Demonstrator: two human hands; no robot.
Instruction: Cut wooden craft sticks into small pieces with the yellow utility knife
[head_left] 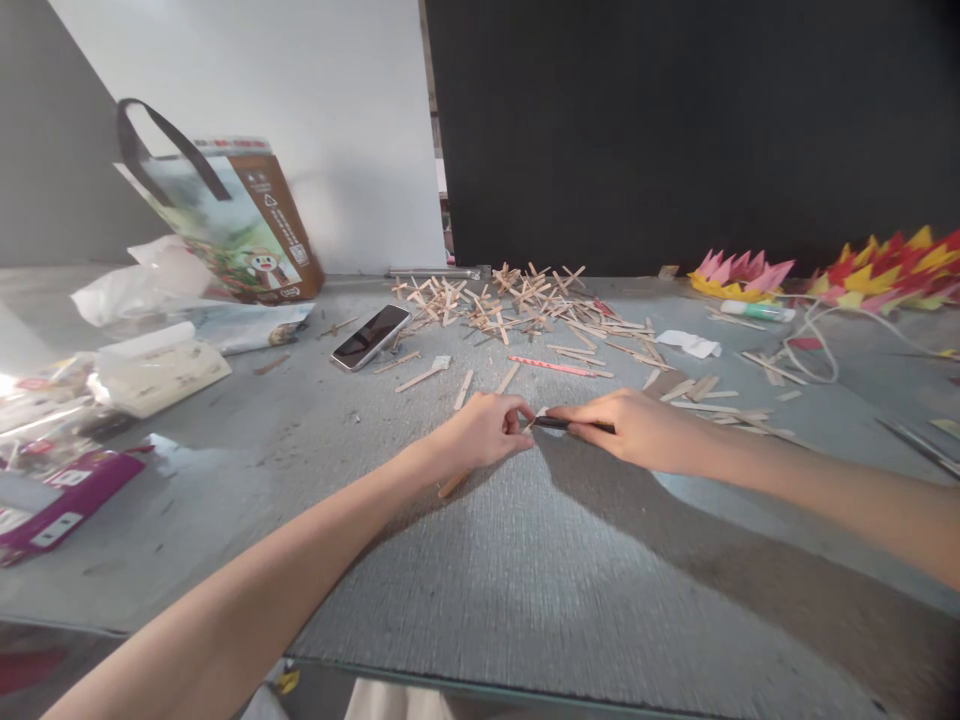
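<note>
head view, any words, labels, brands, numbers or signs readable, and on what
Triangular recycling-style sign and square code: shopping bag, brown side; its lettering is too small to read.
Purple packet, cream packet: print too blurred.
No word, brand or number is readable.

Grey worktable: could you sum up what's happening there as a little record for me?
Surface: grey worktable
Left hand: pinching a small pale piece, details unclear
Right hand: gripping a slim dark tool
Beyond the hands: wooden sticks, many crossed
Left side: phone, handled bag
Right side: colourful pointed shapes, white cord
</note>
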